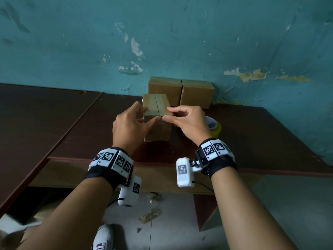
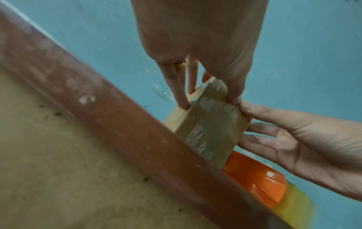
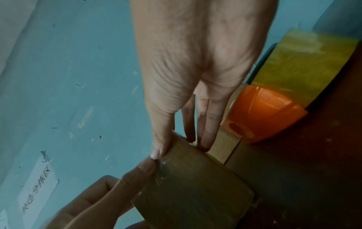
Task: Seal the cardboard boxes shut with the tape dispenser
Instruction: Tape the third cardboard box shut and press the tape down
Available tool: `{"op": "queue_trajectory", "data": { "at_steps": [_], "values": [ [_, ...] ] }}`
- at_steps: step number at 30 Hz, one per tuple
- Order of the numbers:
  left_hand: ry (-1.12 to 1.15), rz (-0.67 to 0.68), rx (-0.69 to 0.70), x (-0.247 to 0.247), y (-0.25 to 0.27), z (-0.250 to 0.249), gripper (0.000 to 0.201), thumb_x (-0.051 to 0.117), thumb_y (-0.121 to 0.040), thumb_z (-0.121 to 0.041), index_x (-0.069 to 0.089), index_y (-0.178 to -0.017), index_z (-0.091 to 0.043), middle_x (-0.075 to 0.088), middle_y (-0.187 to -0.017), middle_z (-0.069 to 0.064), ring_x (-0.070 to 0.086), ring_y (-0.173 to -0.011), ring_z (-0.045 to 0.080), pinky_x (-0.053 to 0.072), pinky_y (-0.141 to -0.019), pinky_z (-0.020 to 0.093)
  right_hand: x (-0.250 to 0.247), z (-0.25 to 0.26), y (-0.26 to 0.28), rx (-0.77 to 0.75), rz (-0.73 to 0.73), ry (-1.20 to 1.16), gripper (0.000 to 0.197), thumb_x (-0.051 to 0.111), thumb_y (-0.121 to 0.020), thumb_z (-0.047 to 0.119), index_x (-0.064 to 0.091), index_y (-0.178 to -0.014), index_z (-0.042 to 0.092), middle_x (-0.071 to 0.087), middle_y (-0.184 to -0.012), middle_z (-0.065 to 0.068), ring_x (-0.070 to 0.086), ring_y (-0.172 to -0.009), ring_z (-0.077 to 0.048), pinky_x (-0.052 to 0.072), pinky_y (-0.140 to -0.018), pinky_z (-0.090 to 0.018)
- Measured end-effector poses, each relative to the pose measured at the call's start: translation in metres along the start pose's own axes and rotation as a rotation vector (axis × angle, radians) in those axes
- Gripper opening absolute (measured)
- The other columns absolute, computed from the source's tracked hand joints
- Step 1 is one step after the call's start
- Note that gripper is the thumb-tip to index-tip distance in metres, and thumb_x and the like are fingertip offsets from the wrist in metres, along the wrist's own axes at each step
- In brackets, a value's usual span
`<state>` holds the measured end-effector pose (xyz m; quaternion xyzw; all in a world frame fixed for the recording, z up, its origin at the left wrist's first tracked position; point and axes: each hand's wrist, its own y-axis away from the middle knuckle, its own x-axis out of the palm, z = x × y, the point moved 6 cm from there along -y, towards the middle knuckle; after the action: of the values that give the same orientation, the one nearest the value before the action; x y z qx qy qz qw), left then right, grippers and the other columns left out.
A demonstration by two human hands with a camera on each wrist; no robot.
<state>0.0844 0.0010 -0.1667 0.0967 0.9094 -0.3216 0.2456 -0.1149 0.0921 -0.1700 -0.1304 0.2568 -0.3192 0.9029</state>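
Box: small cardboard box (image 1: pixel 157 116) upright on the dark table (image 1: pixel 252 134), near its front edge; top flaps meet at a centre slit; clear tape shows on its near face in the left wrist view
Left hand: left hand (image 1: pixel 130 123) at 9 o'clock of the box; fingers curled round the top left edge, thumb on the near top edge; it grips the box
Right hand: right hand (image 1: pixel 189 121) at 3 o'clock of the box; thumb and forefinger pinch the near top right corner; its thumb tip touches the left thumb tip
Dispenser: tape dispenser (image 1: pixel 214 128), orange body with a yellowish roll, on the table at 3 o'clock of the box, partly hidden behind the right hand; neither hand touches it
Other boxes: two boxes (image 1: pixel 180 91) side by side at 12 o'clock, against the teal wall (image 1: pixel 162 33)
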Motion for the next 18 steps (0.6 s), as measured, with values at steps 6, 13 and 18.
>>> {"op": "queue_trajectory", "data": {
  "at_steps": [6, 13, 18],
  "values": [
    [-0.154, -0.1, 0.108, -0.001, 0.004, -0.01, 0.055, 0.07, -0.082, -0.076, 0.061, -0.096, -0.024, 0.072, -0.098, -0.008, 0.071, -0.082, 0.019, 0.057, -0.064, 0.038, 0.002, 0.008, 0.002, 0.012, 0.037, 0.031, 0.047, 0.091, -0.08, 0.04, 0.08, -0.123, 0.026, 0.076, -0.127, 0.005, 0.069, -0.121, -0.011, 0.059, -0.104, -0.042],
    [-0.019, -0.125, 0.174, -0.001, 0.0, -0.009, 0.04, 0.065, -0.095, -0.048, 0.074, -0.087, -0.011, 0.064, -0.107, 0.002, 0.053, -0.107, 0.026, 0.041, -0.085, 0.033, -0.004, 0.03, 0.007, 0.038, 0.098, 0.245, 0.044, 0.078, -0.093, 0.037, 0.071, -0.136, 0.032, 0.062, -0.137, 0.005, 0.055, -0.133, -0.012, 0.044, -0.112, -0.033],
    [0.127, -0.091, 0.247, -0.001, 0.001, -0.017, 0.021, 0.067, -0.094, -0.029, 0.078, -0.093, -0.011, 0.064, -0.115, 0.002, 0.058, -0.11, 0.022, 0.05, -0.094, 0.039, 0.004, 0.029, 0.01, 0.13, 0.162, 0.262, 0.073, 0.079, -0.083, 0.067, 0.061, -0.145, 0.032, 0.038, -0.131, 0.004, 0.044, -0.132, -0.014, 0.041, -0.107, -0.031]
  ]
}}
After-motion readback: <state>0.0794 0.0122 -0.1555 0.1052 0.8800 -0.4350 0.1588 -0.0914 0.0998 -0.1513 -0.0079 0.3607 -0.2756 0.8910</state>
